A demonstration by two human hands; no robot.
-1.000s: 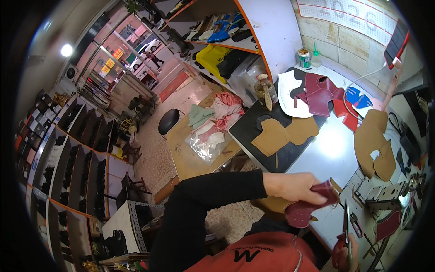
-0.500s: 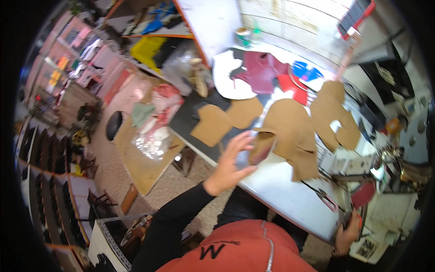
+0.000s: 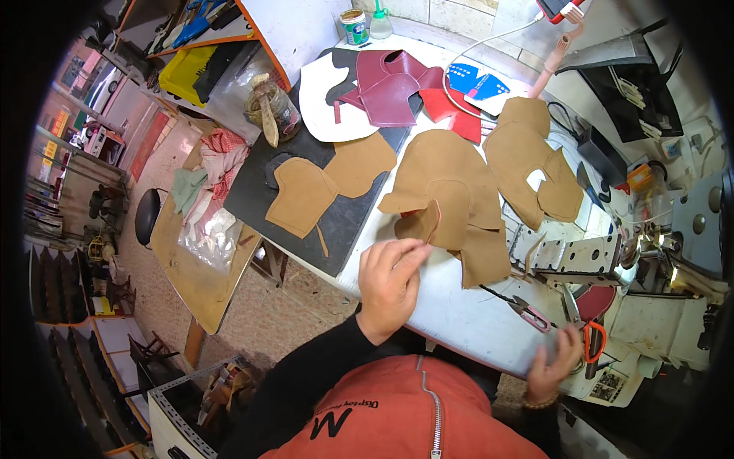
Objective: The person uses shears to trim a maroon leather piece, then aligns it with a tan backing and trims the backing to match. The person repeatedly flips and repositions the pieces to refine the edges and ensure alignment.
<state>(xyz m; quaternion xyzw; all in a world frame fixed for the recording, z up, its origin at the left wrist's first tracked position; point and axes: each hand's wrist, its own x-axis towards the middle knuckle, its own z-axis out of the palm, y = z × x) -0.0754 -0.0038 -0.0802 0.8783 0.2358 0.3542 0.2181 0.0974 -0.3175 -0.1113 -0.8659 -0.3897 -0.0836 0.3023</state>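
Observation:
My left hand (image 3: 388, 284) is at the near edge of a large brown leather piece (image 3: 451, 172), fingertips and thumb pinched together on its lower flap. A thin reddish edge shows beside the fingertips. My right hand (image 3: 553, 361), somewhat blurred, is at the table's right front with its fingers apart and nothing in them. Just right of it lie orange-handled scissors (image 3: 595, 341). A pink-handled tool (image 3: 531, 315), perhaps thread snips, lies on the white table (image 3: 451, 310) between the hands.
More brown pieces (image 3: 302, 197) lie on a black mat (image 3: 256, 183) at left. Maroon leather (image 3: 388, 92) is further back. A sewing machine (image 3: 585, 254) stands at right. A jar with a brush (image 3: 277, 116) and a can (image 3: 354, 29) stand at the back left.
My left hand has gone from spread fingers to a pinch at the leather's edge. My right hand has moved left and away from the table's right corner. The view has shifted.

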